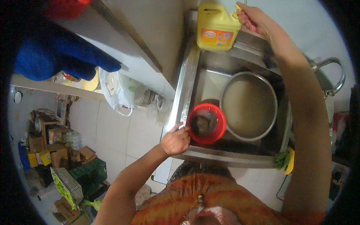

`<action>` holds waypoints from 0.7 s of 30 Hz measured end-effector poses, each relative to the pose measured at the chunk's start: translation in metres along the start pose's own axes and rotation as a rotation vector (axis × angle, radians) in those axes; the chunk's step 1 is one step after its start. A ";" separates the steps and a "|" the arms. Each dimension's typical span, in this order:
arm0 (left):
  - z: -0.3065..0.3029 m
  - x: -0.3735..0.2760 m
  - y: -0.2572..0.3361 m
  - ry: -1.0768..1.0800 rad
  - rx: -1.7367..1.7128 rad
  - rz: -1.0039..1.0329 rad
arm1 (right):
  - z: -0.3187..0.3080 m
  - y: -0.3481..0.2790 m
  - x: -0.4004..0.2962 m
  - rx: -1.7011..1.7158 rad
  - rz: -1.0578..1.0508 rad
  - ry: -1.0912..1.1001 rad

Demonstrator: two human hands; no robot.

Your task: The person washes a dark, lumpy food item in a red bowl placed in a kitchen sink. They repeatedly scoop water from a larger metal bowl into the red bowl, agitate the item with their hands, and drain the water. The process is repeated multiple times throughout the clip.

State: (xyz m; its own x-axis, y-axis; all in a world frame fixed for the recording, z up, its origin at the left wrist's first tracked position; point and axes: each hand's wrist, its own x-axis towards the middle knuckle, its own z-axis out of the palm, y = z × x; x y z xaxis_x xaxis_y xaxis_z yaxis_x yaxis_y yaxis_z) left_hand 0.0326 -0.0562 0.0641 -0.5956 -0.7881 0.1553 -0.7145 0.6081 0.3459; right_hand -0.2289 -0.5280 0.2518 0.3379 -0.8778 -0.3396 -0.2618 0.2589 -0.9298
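Observation:
My right hand (250, 17) reaches to the far side of the steel sink, its fingers around the capped neck of a yellow plastic jug (218, 28) that stands on the far rim. My left hand (176, 140) rests on the near left corner of the sink rim (182, 108), fingertips beside a red plastic bowl (206, 140). Dark matter lies in that bowl; what it is, I cannot tell. To the bowl's right a large round metal basin (249, 107) of cloudy liquid sits inside the sink.
A curved metal faucet (339, 67) rises at the right, beyond my forearm. Green leaves (282, 161) and a yellow object (290, 161) lie by the near right corner. Left of the sink hang a white plastic bag (116, 87) and blue cloth (56, 56). Cardboard boxes (59, 157) and crates stand farther left.

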 end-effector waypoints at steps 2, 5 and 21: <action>-0.001 -0.006 -0.001 -0.029 0.009 -0.029 | 0.036 -0.015 -0.025 0.062 0.055 0.088; -0.001 0.000 0.000 -0.044 -0.001 -0.028 | 0.033 0.003 -0.031 0.491 -0.007 -0.051; 0.002 -0.007 -0.003 -0.001 -0.039 -0.034 | 0.265 0.475 -0.201 -1.259 -0.449 -0.073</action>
State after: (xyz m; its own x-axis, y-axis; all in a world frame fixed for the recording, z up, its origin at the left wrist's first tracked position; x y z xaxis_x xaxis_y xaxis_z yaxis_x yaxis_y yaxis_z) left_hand 0.0382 -0.0521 0.0597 -0.5718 -0.8081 0.1416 -0.7193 0.5768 0.3871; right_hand -0.1812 -0.1215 -0.1590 0.6506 -0.7547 -0.0846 -0.7519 -0.6243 -0.2120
